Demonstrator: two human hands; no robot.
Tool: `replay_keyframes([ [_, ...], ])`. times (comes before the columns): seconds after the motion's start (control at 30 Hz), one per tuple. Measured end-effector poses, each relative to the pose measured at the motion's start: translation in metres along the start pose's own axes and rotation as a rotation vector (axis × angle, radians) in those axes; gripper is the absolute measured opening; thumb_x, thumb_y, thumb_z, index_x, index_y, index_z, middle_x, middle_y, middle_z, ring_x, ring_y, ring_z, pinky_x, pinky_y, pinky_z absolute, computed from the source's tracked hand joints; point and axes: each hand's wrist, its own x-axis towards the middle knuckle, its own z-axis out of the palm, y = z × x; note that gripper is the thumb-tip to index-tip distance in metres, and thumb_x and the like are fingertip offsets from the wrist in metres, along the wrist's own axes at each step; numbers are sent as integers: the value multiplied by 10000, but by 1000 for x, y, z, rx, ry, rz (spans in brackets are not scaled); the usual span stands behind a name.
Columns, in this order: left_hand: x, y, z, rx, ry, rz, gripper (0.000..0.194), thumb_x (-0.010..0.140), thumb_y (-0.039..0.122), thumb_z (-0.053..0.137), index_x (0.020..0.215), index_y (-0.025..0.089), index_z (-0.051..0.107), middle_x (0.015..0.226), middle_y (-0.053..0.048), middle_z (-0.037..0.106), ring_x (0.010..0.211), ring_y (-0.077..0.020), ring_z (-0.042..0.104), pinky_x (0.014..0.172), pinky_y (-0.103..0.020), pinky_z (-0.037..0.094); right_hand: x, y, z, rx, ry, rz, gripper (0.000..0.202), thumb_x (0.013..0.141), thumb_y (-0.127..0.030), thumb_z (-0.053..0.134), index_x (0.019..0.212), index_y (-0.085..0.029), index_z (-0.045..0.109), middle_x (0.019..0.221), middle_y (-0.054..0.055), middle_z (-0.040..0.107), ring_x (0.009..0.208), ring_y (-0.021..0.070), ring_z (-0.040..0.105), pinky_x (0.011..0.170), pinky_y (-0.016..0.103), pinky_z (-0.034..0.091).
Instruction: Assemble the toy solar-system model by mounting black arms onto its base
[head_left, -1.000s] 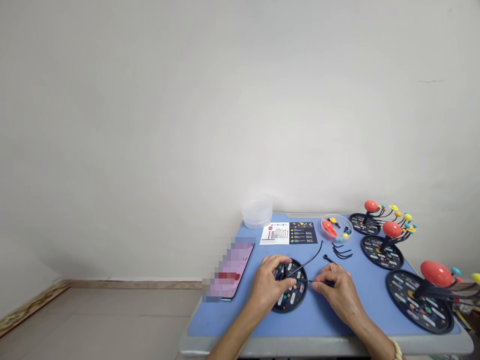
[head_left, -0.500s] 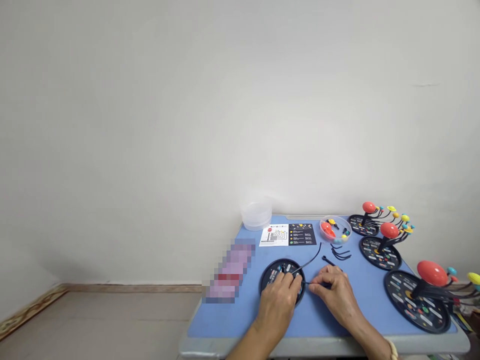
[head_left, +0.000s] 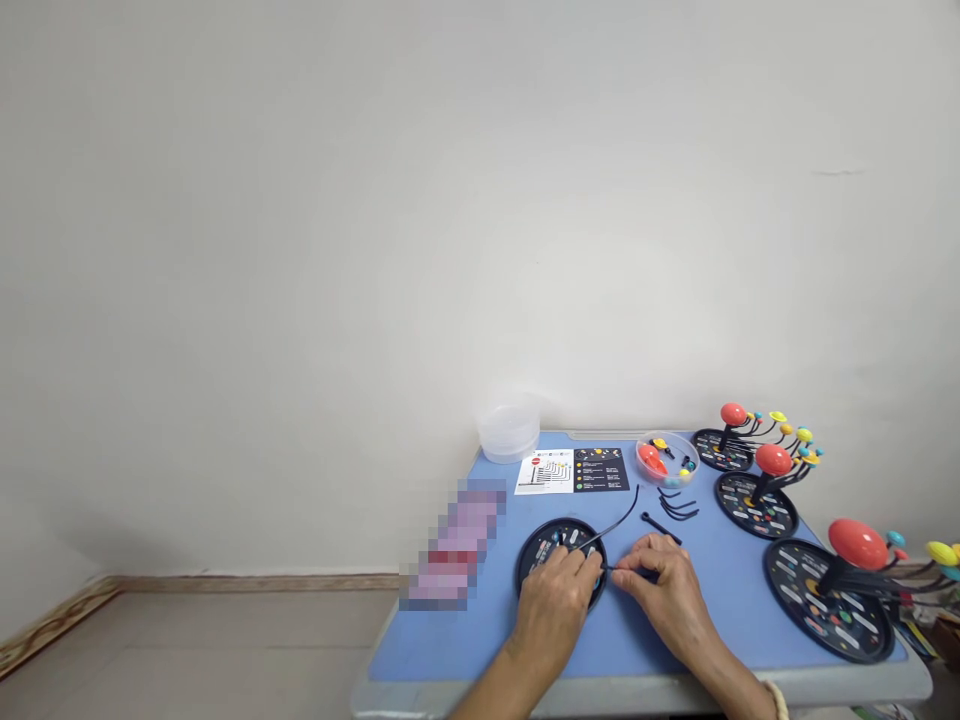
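Observation:
My left hand (head_left: 555, 600) is closed over a round black base (head_left: 534, 553) printed with small labels. A long curved black rod (head_left: 621, 518) sticks out from under its fingers toward the upper right; the fingers hide what holds its lower end. My right hand (head_left: 660, 580) pinches a thin black rod (head_left: 607, 568) between thumb and forefinger, and that rod's tip reaches the left fingertips. Just beyond the right hand lies a straight black post (head_left: 660, 527) with a ringed end. Several loose curved black rods (head_left: 677, 505) rest farther back.
A clear round tray (head_left: 640, 472) holds red, yellow and dark pieces. Left of it are a printed instruction sheet (head_left: 545, 472) and clear plastic tubs (head_left: 510, 435). Three solar system models (head_left: 859, 545), (head_left: 772, 460), (head_left: 733, 414) line the right side. A blurred purple patch (head_left: 457, 545) lies at left.
The view has shifted slightly. My right hand has come a little closer to the left one, with the thin rod between them. Both keep their grip.

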Motion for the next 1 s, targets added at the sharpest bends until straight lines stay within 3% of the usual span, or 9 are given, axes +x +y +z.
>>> replay_keyframes([
  [0.3,3,-4,-3,-134,50,60,349,1015,152,329,840,183,630,607,5,601,552,-160,563,509,-266,384,1,0,-2,66,6,-49,133,755,-239,665,636,-234,722,717,5,652,790,196,595,794,321,401],
  [0.53,8,-4,-9,-270,72,60,356,1014,155,315,834,172,621,599,-2,590,539,-154,561,520,-261,420,0,-18,-8,-59,11,-115,166,758,-167,628,603,-221,648,720,16,624,780,198,567,764,321,402],
  [0.73,10,-2,-11,-273,65,91,371,987,113,296,765,183,584,585,-3,570,518,-153,545,480,-269,388,1,-19,-5,-91,13,-176,188,734,-118,627,578,-222,611,697,12,616,743,190,563,794,331,404],
  [0.9,8,-2,-6,-249,44,66,352,974,96,299,778,181,579,605,-7,590,538,-155,575,491,-265,400,5,-17,0,-86,34,-129,188,741,-127,621,574,-215,628,689,19,617,757,199,572,760,321,412],
  [1.0,6,-2,0,-209,12,21,314,964,96,342,768,194,567,620,-1,610,547,-157,598,495,-259,411,6,-11,-6,15,-36,-61,103,718,-160,633,676,-221,704,741,20,651,790,204,599,760,311,446],
])
